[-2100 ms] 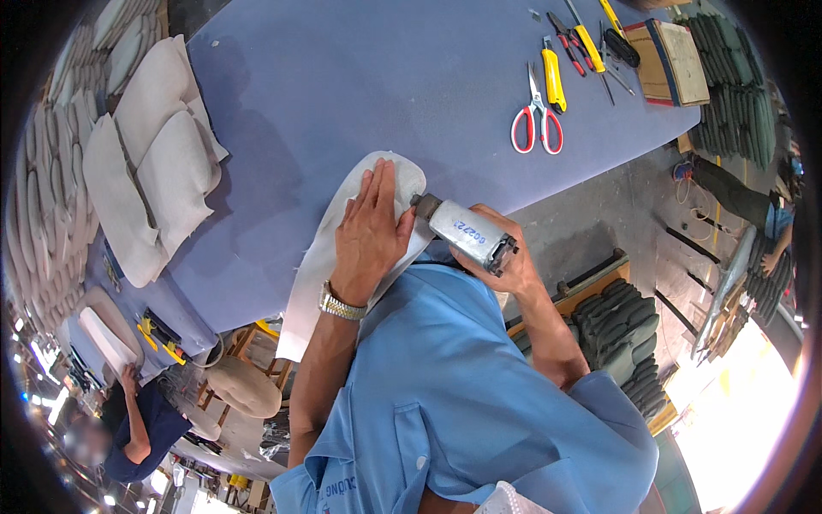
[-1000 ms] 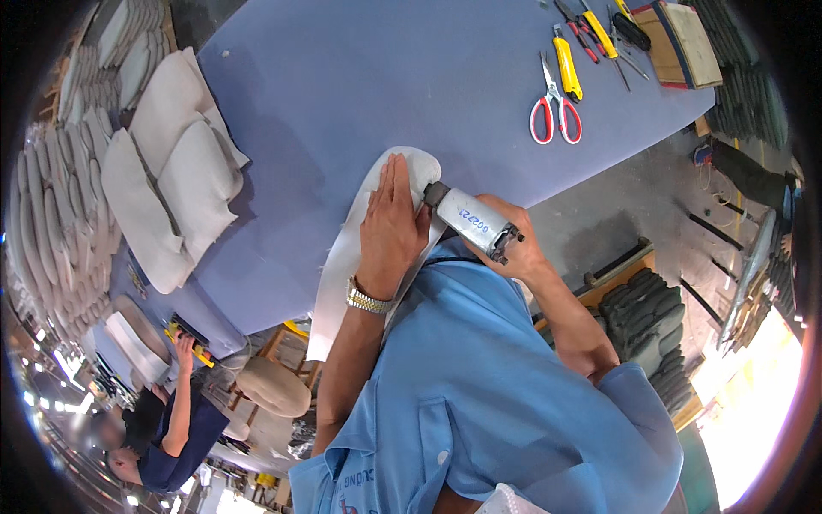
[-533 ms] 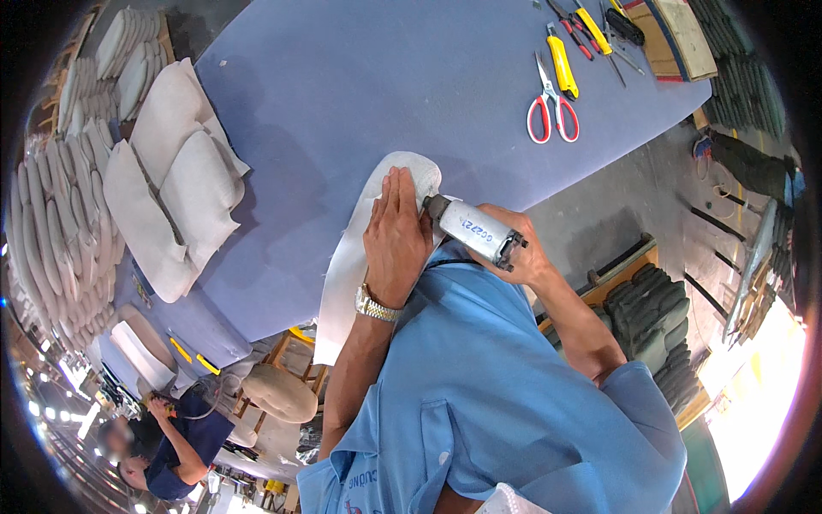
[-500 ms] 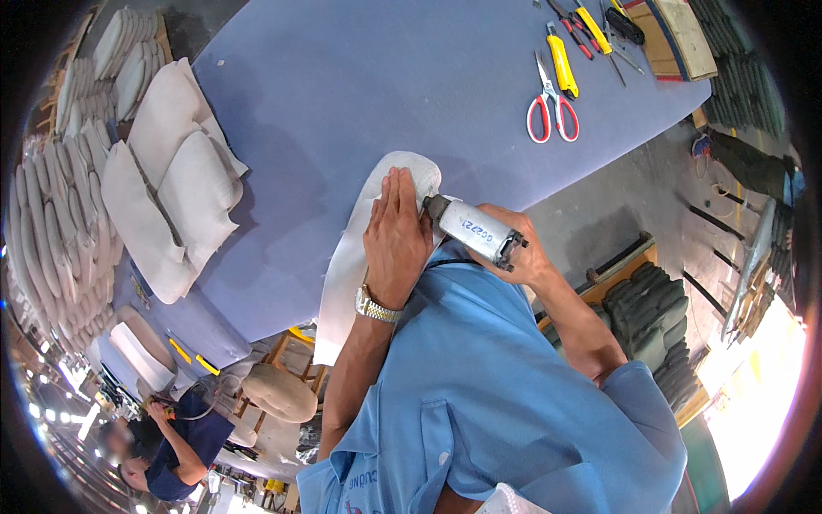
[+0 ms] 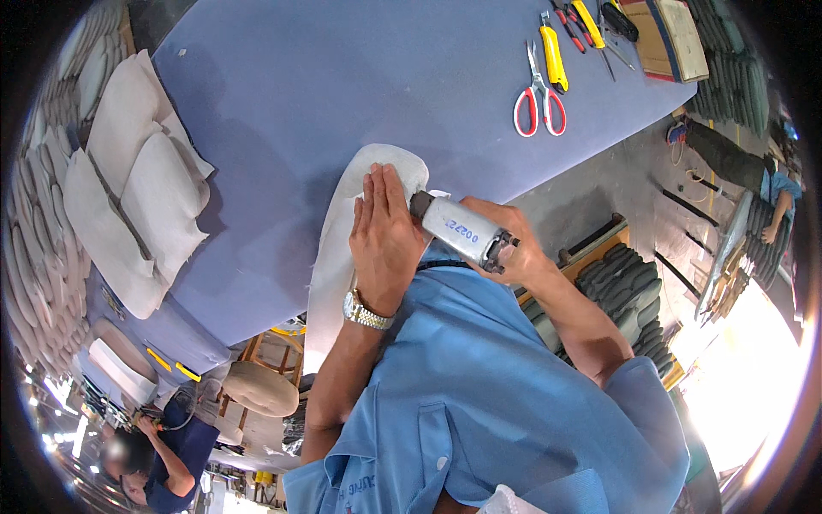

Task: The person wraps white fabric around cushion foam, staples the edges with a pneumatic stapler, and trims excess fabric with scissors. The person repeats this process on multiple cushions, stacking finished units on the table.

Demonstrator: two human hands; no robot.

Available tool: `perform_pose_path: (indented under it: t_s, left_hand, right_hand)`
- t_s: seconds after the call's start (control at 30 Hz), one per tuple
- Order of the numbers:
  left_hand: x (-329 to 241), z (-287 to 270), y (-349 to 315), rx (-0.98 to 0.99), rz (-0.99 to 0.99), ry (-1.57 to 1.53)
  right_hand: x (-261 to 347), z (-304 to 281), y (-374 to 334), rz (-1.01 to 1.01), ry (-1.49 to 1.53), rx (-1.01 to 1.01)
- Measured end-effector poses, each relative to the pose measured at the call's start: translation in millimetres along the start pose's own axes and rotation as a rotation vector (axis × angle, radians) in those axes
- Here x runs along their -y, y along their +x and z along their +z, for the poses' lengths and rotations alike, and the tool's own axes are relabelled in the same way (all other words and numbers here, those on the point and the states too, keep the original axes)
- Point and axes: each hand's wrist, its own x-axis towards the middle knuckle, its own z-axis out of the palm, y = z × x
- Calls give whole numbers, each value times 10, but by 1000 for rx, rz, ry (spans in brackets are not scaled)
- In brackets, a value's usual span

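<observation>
My left hand (image 5: pixel 384 248) lies flat on a long off-white padded cover piece (image 5: pixel 332 244), fingers stretched forward and close together. It holds nothing, only resting on the fabric. My right hand (image 5: pixel 520 248) is wrapped around a silver, black-ended power tool that looks like a staple gun (image 5: pixel 461 227). The tool's dark front end sits beside my left fingers, over the right edge of the padded piece. Whether its tip touches the fabric is hidden. The lower part of the piece runs down beneath my left forearm.
Red-handled scissors (image 5: pixel 538 96), a yellow utility knife (image 5: pixel 553 58) and pliers (image 5: pixel 572 27) lie on the blue-grey table (image 5: pixel 282 103). Sewn off-white covers (image 5: pixel 137 188) rest at its left. Stacked dark pads (image 5: pixel 621 295) stand right. Another person (image 5: pixel 175 458) works at lower left.
The whole view has shifted, so the table and tools appear slightly further left. Both hands keep nearly the same place on the padded piece, and the staple gun is still held against its edge.
</observation>
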Motion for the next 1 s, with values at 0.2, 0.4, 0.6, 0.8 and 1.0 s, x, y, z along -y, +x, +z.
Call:
perform_pose_path:
  t_s: [0.2,0.4,0.6,0.8,1.0]
  left_hand:
    - [7,-136,29,-12,-39,-97]
    - [150,-160,-16,-168,-43,-27]
    - [356,-279,60,-181,-71,-137]
    - [262,-232,84,-157,-19,-192]
    - [303,-159,-11,-74,-163,-174]
  right_hand:
    - [-376,230,-87,-164,-130,-262]
    - [-112,-133,-82,-16,7,-199]
    - [-418,-352,393,196,-400,-302]
    - [-971,-264,483,41,-391,-202]
    - [-1319,-642,696,201,-709,-690]
